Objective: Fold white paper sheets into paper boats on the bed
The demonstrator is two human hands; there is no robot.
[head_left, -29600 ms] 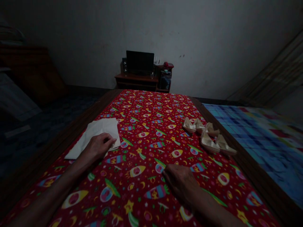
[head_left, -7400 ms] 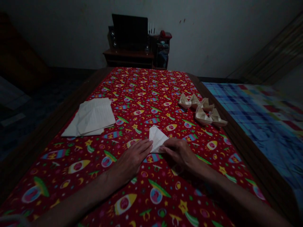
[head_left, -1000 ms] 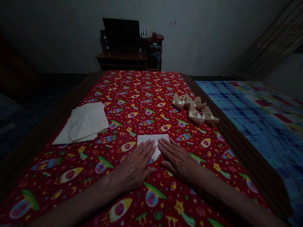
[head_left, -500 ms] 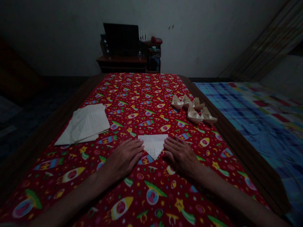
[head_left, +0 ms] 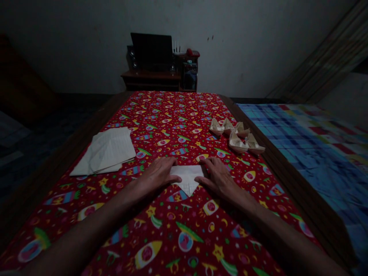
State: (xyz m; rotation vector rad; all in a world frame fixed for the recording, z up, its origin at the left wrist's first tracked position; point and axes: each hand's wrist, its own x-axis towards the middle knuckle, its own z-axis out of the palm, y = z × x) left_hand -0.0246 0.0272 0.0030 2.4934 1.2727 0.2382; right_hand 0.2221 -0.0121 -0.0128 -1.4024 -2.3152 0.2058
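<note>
A white sheet of paper (head_left: 187, 177), folded to a point toward me, lies on the red rocket-print cloth (head_left: 178, 230). My left hand (head_left: 156, 176) rests on the sheet's left edge with fingers curled over its top left corner. My right hand (head_left: 219, 177) presses the right edge, fingers bent at the top right corner. Neither hand lifts the paper off the cloth.
A stack of white lined papers (head_left: 107, 151) lies at the left. Several folded tan paper boats (head_left: 237, 136) sit at the right near the table's wooden edge (head_left: 290, 180). A checked blue mat (head_left: 316, 142) lies right of the table. A dark cabinet with a screen (head_left: 159, 63) stands at the wall.
Both hands slid forward along the folded sheet's sides, from beside its lower point to its top corners. The fingers, flat before, now curl onto the paper.
</note>
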